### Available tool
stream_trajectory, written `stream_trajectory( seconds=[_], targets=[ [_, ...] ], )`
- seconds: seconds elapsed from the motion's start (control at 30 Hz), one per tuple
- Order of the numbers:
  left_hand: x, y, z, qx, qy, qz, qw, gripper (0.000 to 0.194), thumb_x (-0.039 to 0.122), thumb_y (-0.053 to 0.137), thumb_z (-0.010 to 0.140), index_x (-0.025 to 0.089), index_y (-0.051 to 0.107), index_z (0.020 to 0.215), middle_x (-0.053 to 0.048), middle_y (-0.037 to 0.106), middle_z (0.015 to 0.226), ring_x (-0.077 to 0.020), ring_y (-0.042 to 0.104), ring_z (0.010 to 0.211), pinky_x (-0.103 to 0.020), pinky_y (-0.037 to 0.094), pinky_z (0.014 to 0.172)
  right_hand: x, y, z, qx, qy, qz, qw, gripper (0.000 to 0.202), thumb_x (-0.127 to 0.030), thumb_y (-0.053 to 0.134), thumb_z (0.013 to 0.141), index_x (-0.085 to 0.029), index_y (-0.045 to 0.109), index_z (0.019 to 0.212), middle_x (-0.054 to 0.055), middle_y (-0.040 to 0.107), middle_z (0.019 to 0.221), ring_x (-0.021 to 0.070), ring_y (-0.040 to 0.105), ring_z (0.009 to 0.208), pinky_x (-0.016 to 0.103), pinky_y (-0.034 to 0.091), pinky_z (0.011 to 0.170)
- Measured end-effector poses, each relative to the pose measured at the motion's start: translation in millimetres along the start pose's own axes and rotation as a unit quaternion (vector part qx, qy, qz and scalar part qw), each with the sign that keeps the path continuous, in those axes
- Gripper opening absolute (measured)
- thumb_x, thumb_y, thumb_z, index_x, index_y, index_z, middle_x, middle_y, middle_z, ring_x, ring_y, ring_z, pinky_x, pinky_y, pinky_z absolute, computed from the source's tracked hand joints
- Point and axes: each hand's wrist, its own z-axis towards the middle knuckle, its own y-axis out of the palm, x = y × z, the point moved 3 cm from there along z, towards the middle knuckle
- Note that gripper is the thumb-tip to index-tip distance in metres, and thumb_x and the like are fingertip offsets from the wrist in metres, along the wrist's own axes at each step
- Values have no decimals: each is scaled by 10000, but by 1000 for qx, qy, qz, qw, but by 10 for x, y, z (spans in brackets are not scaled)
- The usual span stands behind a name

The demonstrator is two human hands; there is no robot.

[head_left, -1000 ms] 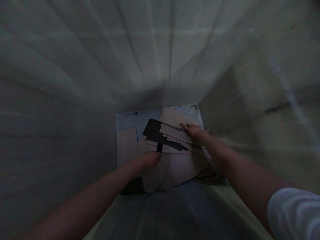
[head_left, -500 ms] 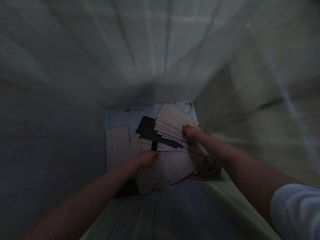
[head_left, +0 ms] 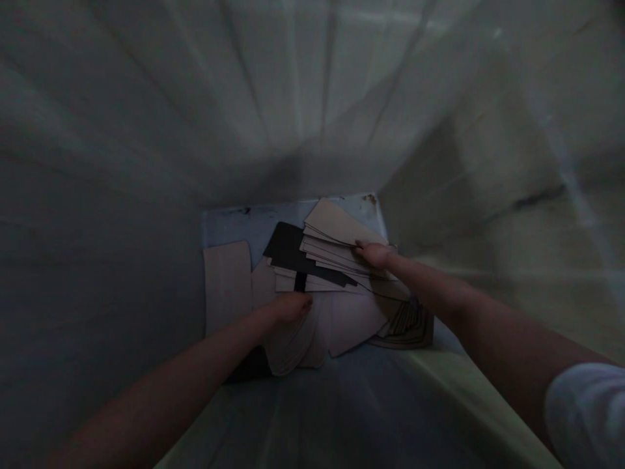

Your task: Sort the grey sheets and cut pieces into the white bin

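Because the walls (head_left: 293, 98) rise so steeply around the work, the person has both arms stretched down to reach the flat pieces at the bottom of this dim container (head_left: 224, 225). The right hand (head_left: 375, 254) is closed at the edge of some fanned pale sheets (head_left: 342, 225), fingertips along the seam below the uppermost one; I'd say that edge is where separate layers are easiest to catch. Those sheets overlap a dark sheet (head_left: 286, 244), which lies aslant just beyond the left hand (head_left: 293, 306). That hand is at the near side of the heap, fingers bent beside a short dark strip (head_left: 300, 282), perhaps to steady the layers, though I can't tell whether it grips anything.

Nearer the person, rounded pale pieces (head_left: 288, 358) lie spread over one another, their edges stepped, as slippery flat stock tends to settle when nothing squares it up. A dark piece (head_left: 251, 365) shows beside them. Over by the left wall, one pale panel (head_left: 227, 280) lies fairly straight, probably because the wall lines it up, while a dark-edged stack (head_left: 410, 332) fans out under the right forearm (head_left: 439, 293).
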Motion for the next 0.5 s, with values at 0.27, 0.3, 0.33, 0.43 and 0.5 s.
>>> stream_trajectory(
  seconds=[0.27,0.3,0.33,0.43,0.5],
  targets=[
    [-11,6,1,-1,-1,-7,1000,334,332,408,909,184,639,1100,-126,690,1080,-279,647,972,-335,471,793,-188,190,61,28,-6,-53,998,684,-522,591,819,-72,480,1322,262,162,1538,356,550,1129,418,472,890],
    [-22,8,6,-1,-2,-8,1000,335,328,410,908,183,639,1104,-127,689,1082,-277,646,973,-334,470,795,-183,191,71,26,-8,-57,998,649,-508,586,830,-80,493,1308,260,176,1534,348,560,1116,414,478,880],
    [-34,10,11,-1,-2,-10,1000,334,323,414,905,183,640,1107,-128,689,1083,-276,645,974,-333,469,795,-167,184,82,23,-12,-59,998,617,-497,581,840,-89,504,1296,255,192,1532,337,571,1103,407,483,874],
    [-63,3,23,1,-3,-12,1000,330,321,425,898,186,643,1106,-129,692,1071,-276,645,970,-333,467,791,-83,122,114,9,-28,-63,998,555,-487,583,860,-109,535,1263,233,252,1518,291,598,1063,382,492,872],
    [-67,-9,27,5,-3,-13,1000,323,324,435,894,194,648,1100,-126,695,1060,-274,648,958,-333,466,789,-30,76,129,-3,-39,-63,997,524,-477,582,875,-119,539,1255,204,322,1490,256,601,1050,390,493,887]
  ],
)
